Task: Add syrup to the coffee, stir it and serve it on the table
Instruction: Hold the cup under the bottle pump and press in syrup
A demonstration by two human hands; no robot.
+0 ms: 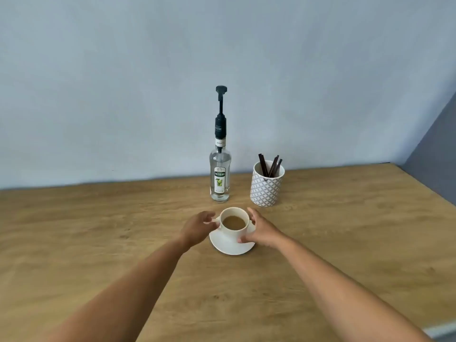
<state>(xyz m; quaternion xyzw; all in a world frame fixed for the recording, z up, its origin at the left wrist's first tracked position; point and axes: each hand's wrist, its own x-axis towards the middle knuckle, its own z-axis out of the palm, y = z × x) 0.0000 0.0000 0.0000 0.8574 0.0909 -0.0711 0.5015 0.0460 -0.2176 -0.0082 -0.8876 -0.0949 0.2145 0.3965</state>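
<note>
Two hands frame our cup (233,224) of coffee on its saucer (230,244), mid-table: our left hand (197,228) pinches the cup's handle, our right hand (261,230) cups the opposite side, thumb on the saucer. Nearer the table's (98,230) far edge stand the syrup bottle (220,169) and, just right, a patterned holder (266,187) of dark stir sticks (270,165).

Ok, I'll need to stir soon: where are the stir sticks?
In the patterned cup at the table's back, right of the syrup bottle.

Left hand (199,227), right hand (262,230): bare forearms, no sleeves (rings or watch seemingly none, view soft).
</note>
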